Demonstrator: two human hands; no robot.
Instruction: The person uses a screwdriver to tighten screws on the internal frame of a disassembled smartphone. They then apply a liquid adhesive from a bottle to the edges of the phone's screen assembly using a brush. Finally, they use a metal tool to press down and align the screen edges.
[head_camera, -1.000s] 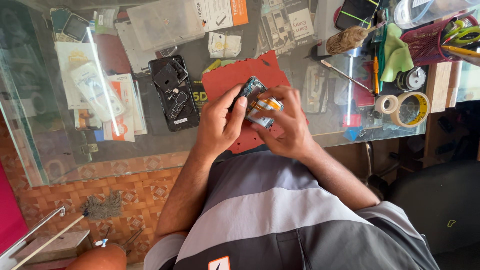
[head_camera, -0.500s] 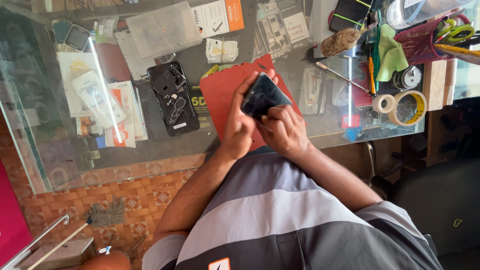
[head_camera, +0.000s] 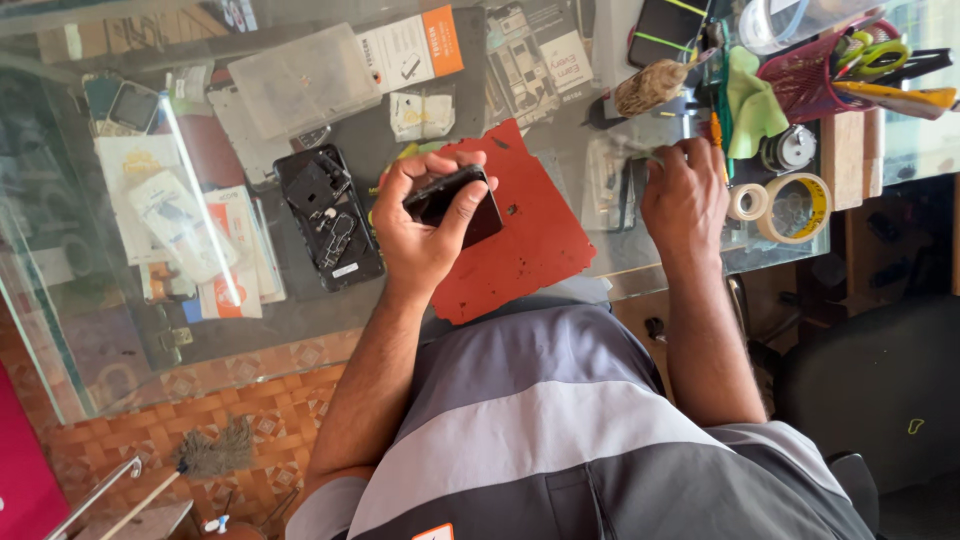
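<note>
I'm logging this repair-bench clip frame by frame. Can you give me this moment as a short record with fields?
setting: glass-topped table seen from above
left hand: holds a dark phone over the red mat
right hand: on the table by clear plastic packets, near the tape rolls; what it grips, cannot tell
beside left hand: opened black phone body
far right: red basket of tools, green cloth

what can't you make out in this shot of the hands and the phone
Head view only:
- Dark phone: its face is hidden by the left hand wrapped around it.
- Right hand: fingertips cover whatever they touch.
- Red basket: contents cut off by the top edge.
</note>
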